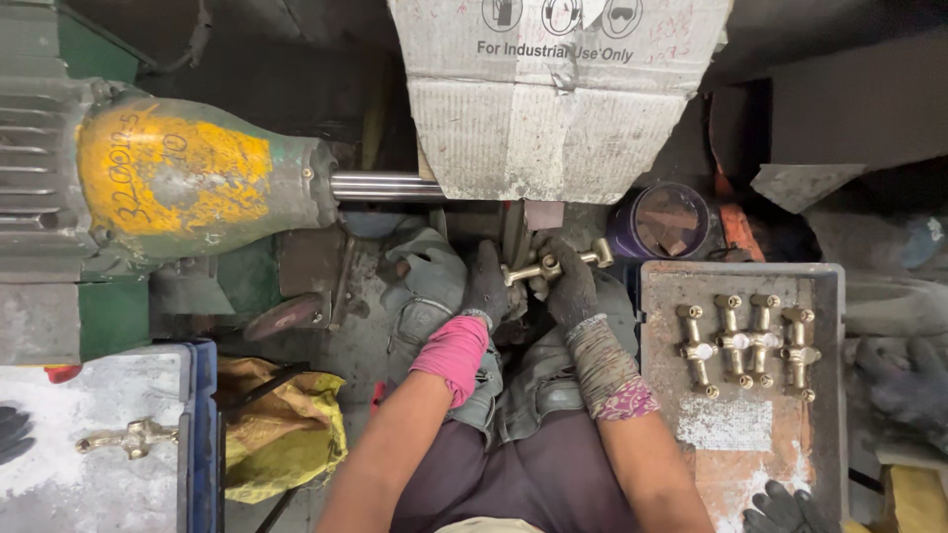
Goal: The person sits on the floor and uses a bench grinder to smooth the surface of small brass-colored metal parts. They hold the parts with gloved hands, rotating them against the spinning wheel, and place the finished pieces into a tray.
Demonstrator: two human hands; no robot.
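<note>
We see both gloved hands, left hand [486, 286] and right hand [568, 286], gripping one brass fitting [549, 266] at centre, below the cardboard guard [553, 99]. The wheel behind is hidden. More brass fittings [746, 341] lie in the right tray [736, 444].

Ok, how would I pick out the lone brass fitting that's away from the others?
Start at the big yellow-painted motor on the left. Below it sits a dusty grey tray with a blue rim. The brass fitting lies alone there, while the others fill the right-hand tray.
</note>
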